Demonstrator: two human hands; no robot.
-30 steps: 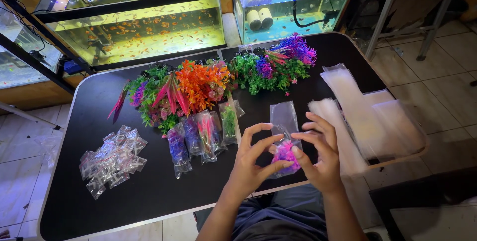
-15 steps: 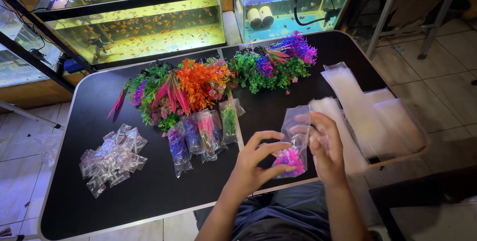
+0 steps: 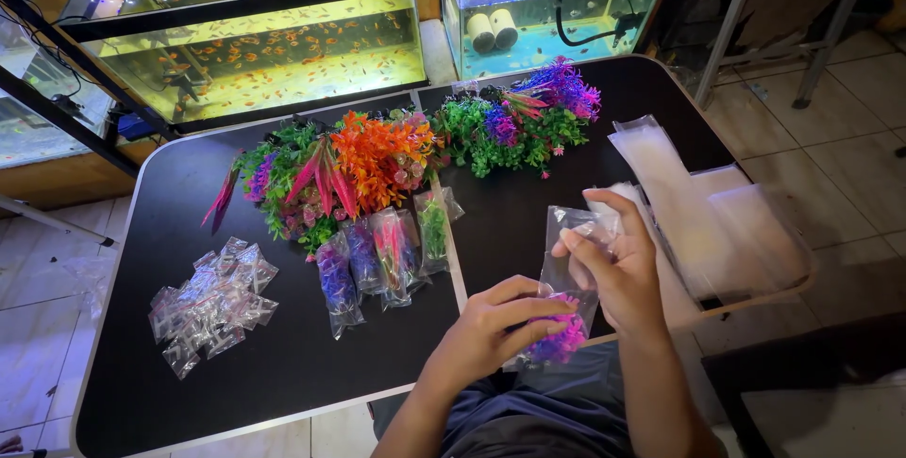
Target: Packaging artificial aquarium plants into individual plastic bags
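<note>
You are seated at a black tabletop (image 3: 283, 364) with a pale rim, set on a tiled floor, with lit fish tanks (image 3: 255, 52) glowing yellow and blue beyond its far edge.

Your left hand (image 3: 495, 331) is curled around the lower end of a small clear plastic bag (image 3: 566, 288), thumb and fingers pinching it from the left. Your right hand (image 3: 618, 265) is closed on the bag's upper part, its fingers bent over the open top edge. The bag hangs between both hands, just over the near edge of the tabletop and above your lap. Inside its bottom sits a pink and purple plastic plant (image 3: 559, 337), bushy and spiky, pressed against the glossy, crinkled film.

Just beyond your right hand lies a loose stack of empty clear bags (image 3: 698, 203), long, flat and frosted-looking, fanned out to the table's right edge. To the left of your hands, a row of filled bags (image 3: 377, 255) lies side by side, each holding one plant in purple, pink or green. Behind that row is a heap of loose artificial plants (image 3: 330, 170) in orange, red, green and purple, feathery and leafy. A second heap (image 3: 519, 118), mostly green with purple and magenta tips, lies farther right near the tanks. Well apart on the left sits a pile of tiny clear packets (image 3: 212, 302), shiny and crumpled together.
</note>
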